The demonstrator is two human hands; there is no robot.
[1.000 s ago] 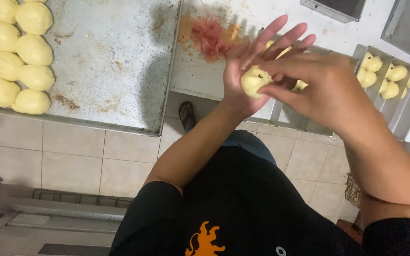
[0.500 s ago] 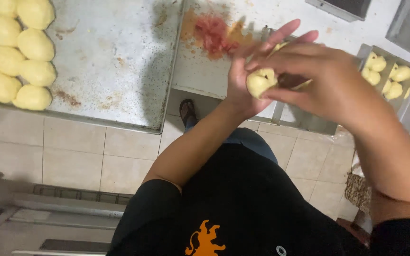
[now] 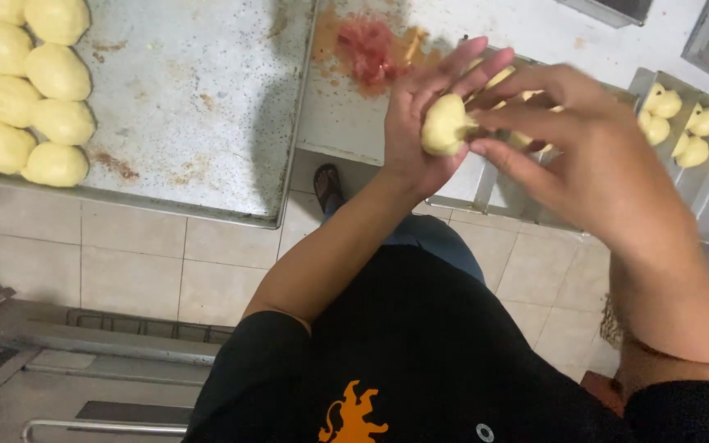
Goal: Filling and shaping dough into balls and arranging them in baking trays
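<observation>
the left hand (image 3: 420, 131) lies open and flat-palmed above the near edge of the desk (image 3: 551, 33), fingers stretched up and away, and it cradles a pale yellow, egg-shaped lump of dough (image 3: 446, 125) at the base of the fingers; the right hand (image 3: 592, 164) comes in from the right, half curled, its thumb and first fingers pinching the right end of that lump. to do this shaping well, a judgement from the pose, the person should keep the left palm steady as a cradle, press lightly with the right fingertips so the skin of the dough closes without tearing, and turn the piece a little between pinches so the ends taper evenly. the lump is smooth, matte and plump, rounded at the left end, with its right end hidden under the pinching fingers. on the far left a large, worn metal baking tray (image 3: 198, 98) carries rows of finished pale yellow oval dough pieces (image 3: 26, 98), laid close together, some touching. a smear of red and orange filling (image 3: 371, 49) marks the desk just beyond the left hand. at the right a grooved metal tray (image 3: 691, 180) holds more small dough pieces (image 3: 683, 123). below are beige floor tiles (image 3: 125, 254) and a sandalled foot (image 3: 328, 184).
</observation>
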